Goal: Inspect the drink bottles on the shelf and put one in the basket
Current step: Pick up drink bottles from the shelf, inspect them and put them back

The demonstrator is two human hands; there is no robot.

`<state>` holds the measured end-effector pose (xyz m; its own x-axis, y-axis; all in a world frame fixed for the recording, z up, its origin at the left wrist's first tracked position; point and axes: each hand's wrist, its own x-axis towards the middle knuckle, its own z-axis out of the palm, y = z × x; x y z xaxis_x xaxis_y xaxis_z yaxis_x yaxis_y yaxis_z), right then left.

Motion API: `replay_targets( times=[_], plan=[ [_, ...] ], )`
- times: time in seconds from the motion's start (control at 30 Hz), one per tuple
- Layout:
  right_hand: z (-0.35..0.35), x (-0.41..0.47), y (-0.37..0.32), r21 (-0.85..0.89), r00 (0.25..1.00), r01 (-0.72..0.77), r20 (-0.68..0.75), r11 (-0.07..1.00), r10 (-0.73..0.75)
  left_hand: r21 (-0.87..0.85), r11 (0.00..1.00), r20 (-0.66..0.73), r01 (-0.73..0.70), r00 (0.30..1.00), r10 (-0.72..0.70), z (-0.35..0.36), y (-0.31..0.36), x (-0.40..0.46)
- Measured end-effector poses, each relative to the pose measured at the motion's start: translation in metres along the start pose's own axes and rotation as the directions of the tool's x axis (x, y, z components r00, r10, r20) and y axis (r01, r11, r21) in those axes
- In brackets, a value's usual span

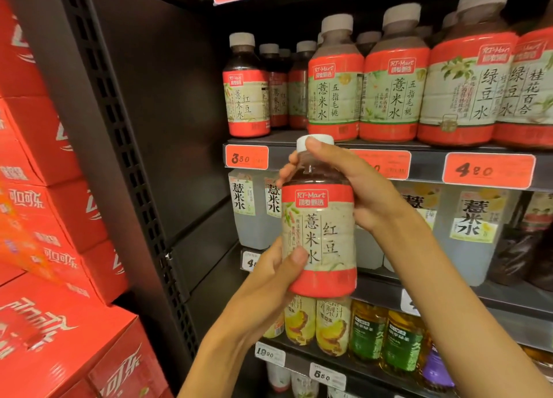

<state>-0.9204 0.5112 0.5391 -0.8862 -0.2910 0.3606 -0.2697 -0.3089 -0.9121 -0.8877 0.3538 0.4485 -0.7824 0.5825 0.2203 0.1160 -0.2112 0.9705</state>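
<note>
Inspect step was in hand. Both hands held one drink bottle [319,233] up in front of the shelf [425,164], label facing the camera, bottle upright with a slight tilt.

Left hand [269,273] gripped the lower body: thumb [299,255] across the front of the label, remaining fingers out of sight behind the bottle, so I couldn't tell how far they wrapped. Right hand [353,185] gripped the neck and shoulder from the right, thumb tip pressed on the white cap [314,142], fingertips showing round the left side of the neck. Neither hand was free.

Bottle was off the shelf, clear of the rows behind it. Dark liquid, red-and-cream sleeve.

Behind: matching bottles [247,98] at the left of the upper shelf, larger bottles [335,89] of the same brand to their right. Orange price tags [247,158] on the shelf edge. Clear bottles [248,212] on the shelf below, juice and green-label bottles lower still. Stacked red cartons [54,188] on the left.

Basket wasn't in view, so its position was unknown. My read: the next move called for lowering the bottle out of the shelf zone, probably one-handed, towards wherever the basket sat. Or putting this one back if it was rejected.
</note>
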Motion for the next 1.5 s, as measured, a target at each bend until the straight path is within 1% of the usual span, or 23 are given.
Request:
replay_targets(
  times=[0.03,0.13,0.2,0.27,0.3,0.4,0.47,0.53,0.6,0.63,0.73,0.8,0.93,1.03,1.1,1.13,1.17,1.2,1.27,1.33,1.4,1.43,1.5],
  plan=[
    [0.0,-0.001,-0.002,-0.021,0.998,0.017,-0.058,1.0,-0.018,0.01,1.0,-0.015,-0.007,1.0,0.007,-0.002,0.001,0.0],
    [0.0,-0.003,-0.004,-0.128,0.974,0.027,-0.218,0.991,-0.055,0.171,0.985,-0.083,-0.038,0.995,0.053,0.001,0.005,0.001],
    [0.003,-0.002,-0.005,-0.212,0.956,-0.023,-0.292,0.977,-0.04,0.141,0.99,-0.13,-0.004,0.991,0.023,0.007,0.007,0.002],
    [0.003,-0.001,-0.007,-0.236,0.951,-0.077,-0.31,0.969,0.0,-0.009,0.999,-0.133,0.039,0.99,-0.039,0.01,0.006,0.004],
    [0.002,-0.001,-0.007,-0.19,0.952,-0.093,-0.305,0.977,0.032,-0.13,0.99,-0.115,0.05,0.991,-0.065,0.01,0.005,0.004],
    [-0.002,0.001,-0.004,0.026,0.95,-0.141,-0.279,0.99,0.143,-0.511,0.854,0.049,0.101,0.995,-0.088,0.011,0.006,0.003],
    [-0.001,0.002,-0.001,0.169,0.963,-0.151,-0.197,0.974,0.183,-0.609,0.778,0.159,0.154,0.985,-0.07,0.015,0.006,0.002],
    [0.002,0.005,0.0,0.216,0.978,-0.136,-0.125,0.967,0.166,-0.629,0.756,0.218,0.182,0.974,-0.054,0.015,0.003,0.0],
    [0.004,0.009,-0.002,0.161,0.979,-0.118,-0.145,0.98,0.141,-0.618,0.758,0.241,0.209,0.968,-0.07,0.013,0.001,-0.001],
    [0.004,0.01,-0.004,0.129,0.978,-0.102,-0.167,0.986,0.123,-0.59,0.783,0.212,0.195,0.974,-0.083,0.011,0.0,-0.001],
    [0.004,0.013,-0.009,-0.02,0.974,-0.035,-0.223,0.999,0.03,-0.363,0.93,-0.055,0.055,0.995,-0.08,0.004,-0.001,0.001],
    [0.006,0.014,-0.01,-0.073,0.967,-0.005,-0.253,0.997,-0.014,-0.263,0.965,-0.143,-0.003,0.989,-0.036,0.001,-0.002,0.003],
    [0.008,0.014,-0.006,-0.096,0.956,0.007,-0.29,0.995,-0.034,-0.134,0.985,-0.224,-0.106,0.972,0.074,0.006,-0.002,0.002],
    [0.01,0.015,-0.005,-0.217,0.961,0.005,-0.269,0.976,-0.065,-0.032,0.995,-0.194,-0.097,0.977,0.089,0.012,0.0,0.001],
    [0.008,0.016,-0.008,-0.244,0.969,-0.023,-0.244,0.97,-0.038,-0.114,0.991,-0.182,-0.066,0.982,0.044,0.013,-0.001,0.001],
    [0.006,0.016,-0.01,-0.214,0.974,-0.042,-0.225,0.976,-0.008,-0.23,0.972,-0.166,-0.053,0.986,0.014,0.013,0.0,0.001],
    [0.004,0.016,-0.011,-0.177,0.979,-0.062,-0.203,0.982,0.025,-0.382,0.924,-0.14,-0.036,0.99,-0.019,0.013,0.0,0.001],
    [0.003,0.015,-0.01,-0.141,0.982,-0.086,-0.178,0.986,0.06,-0.54,0.842,-0.096,-0.011,0.994,-0.048,0.014,0.002,0.001],
    [0.002,0.014,-0.005,-0.049,0.979,-0.139,-0.156,0.989,0.129,-0.736,0.674,0.04,0.068,0.998,-0.056,0.017,0.009,0.0],
    [0.006,0.012,0.0,0.084,0.972,-0.195,-0.118,0.977,0.204,-0.805,0.579,0.144,0.129,0.989,-0.02,0.021,0.013,-0.002],
    [0.01,0.014,0.001,0.152,0.971,-0.2,-0.098,0.968,0.216,-0.827,0.544,0.171,0.145,0.985,-0.002,0.021,0.013,-0.002],
    [0.012,0.016,0.0,0.174,0.976,-0.179,-0.092,0.968,0.197,-0.817,0.558,0.17,0.149,0.985,-0.014,0.023,0.015,-0.003],
    [0.012,0.019,-0.002,0.194,0.982,-0.154,-0.078,0.969,0.171,-0.755,0.642,0.137,0.136,0.989,-0.048,0.023,0.016,-0.002]
  ],
)
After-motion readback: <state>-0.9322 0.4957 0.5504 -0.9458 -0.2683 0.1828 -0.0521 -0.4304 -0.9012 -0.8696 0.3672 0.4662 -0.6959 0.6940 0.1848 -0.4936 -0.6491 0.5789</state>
